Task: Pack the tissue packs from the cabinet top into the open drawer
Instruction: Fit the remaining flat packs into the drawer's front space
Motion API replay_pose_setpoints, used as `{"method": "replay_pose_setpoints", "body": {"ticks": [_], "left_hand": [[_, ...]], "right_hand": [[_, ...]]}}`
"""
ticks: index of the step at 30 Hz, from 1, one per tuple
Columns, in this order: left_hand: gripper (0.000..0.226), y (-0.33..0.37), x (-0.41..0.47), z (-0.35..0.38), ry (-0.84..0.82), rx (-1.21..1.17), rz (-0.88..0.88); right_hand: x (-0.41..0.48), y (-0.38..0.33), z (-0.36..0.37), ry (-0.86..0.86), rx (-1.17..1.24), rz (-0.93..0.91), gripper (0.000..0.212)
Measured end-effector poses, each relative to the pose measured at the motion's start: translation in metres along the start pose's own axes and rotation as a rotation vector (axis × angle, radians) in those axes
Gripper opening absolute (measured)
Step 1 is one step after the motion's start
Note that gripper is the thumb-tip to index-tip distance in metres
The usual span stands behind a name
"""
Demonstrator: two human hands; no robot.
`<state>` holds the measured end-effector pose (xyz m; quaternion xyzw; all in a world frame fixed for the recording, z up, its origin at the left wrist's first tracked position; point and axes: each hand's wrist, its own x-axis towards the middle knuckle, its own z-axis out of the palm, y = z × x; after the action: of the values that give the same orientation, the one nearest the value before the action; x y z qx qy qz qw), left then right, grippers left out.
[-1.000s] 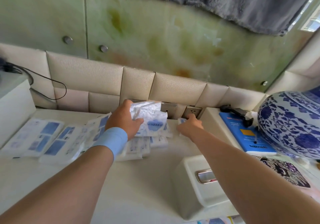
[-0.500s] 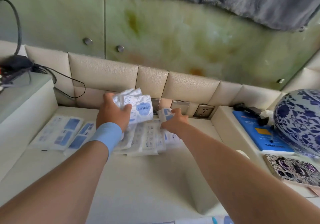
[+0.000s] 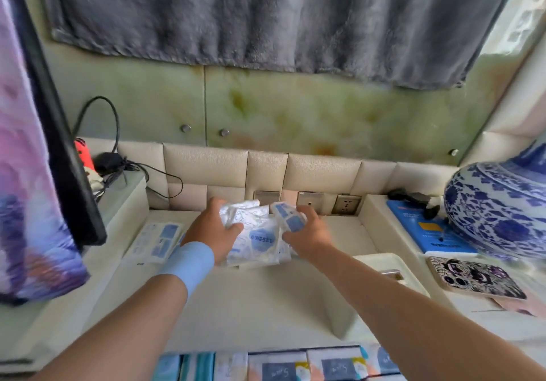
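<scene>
My left hand (image 3: 213, 231), with a blue wristband, grips a bunch of white and blue tissue packs (image 3: 256, 234) above the middle of the cream cabinet top (image 3: 266, 295). My right hand (image 3: 307, 233) pinches one small tissue pack (image 3: 288, 216) right beside that bunch. More flat tissue packs (image 3: 158, 242) lie on the cabinet top to the left. Along the bottom edge, the open drawer (image 3: 283, 366) shows a row of several packs standing in it.
A blue and white porcelain vase (image 3: 499, 206), a blue booklet (image 3: 425, 230) and a patterned phone (image 3: 475, 277) sit on the raised ledge at right. A cream tissue box (image 3: 381, 265) stands under my right forearm. Cables (image 3: 118, 165) and a dark screen edge (image 3: 59, 144) are at left; wall sockets (image 3: 345, 203) behind.
My right hand has lifted a small pack off the cabinet top and brought it up against the bunch in my left hand. The camera has tilted, bringing the drawer's packs into view.
</scene>
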<state>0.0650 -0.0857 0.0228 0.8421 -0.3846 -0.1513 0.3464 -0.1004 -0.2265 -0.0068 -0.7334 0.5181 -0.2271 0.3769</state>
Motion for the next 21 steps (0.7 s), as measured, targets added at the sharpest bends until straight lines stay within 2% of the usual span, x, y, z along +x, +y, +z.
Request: {"method": "replay_pose_setpoints", "body": {"ticks": [4,7,10,14,18,21], "left_hand": [[0.059,-0.014,-0.04,-0.015,-0.12,0.167,-0.068],[0.067,-0.032,-0.074,-0.025,-0.259,0.255,-0.117],[0.065,-0.049,-0.109,-0.03,-0.305,0.195,-0.172],[0.066,-0.07,-0.148,-0.022,-0.369,0.16,-0.246],[0.063,-0.095,-0.187,0.001,-0.374,0.114,-0.336],[0.072,-0.12,-0.214,0.018,-0.272,0.053,-0.384]], "right_hand": [[-0.052,-0.001,0.003,-0.126,-0.175,0.02,0.069],[-0.088,-0.004,0.003,-0.261,-0.081,0.048,0.067],[-0.128,-0.004,0.009,-0.364,0.015,0.037,0.066],[-0.173,0.004,0.015,-0.408,-0.122,-0.068,0.075],[-0.208,0.011,0.017,-0.464,-0.258,-0.186,0.086],[-0.232,0.02,0.02,-0.499,-0.325,-0.277,0.099]]}}
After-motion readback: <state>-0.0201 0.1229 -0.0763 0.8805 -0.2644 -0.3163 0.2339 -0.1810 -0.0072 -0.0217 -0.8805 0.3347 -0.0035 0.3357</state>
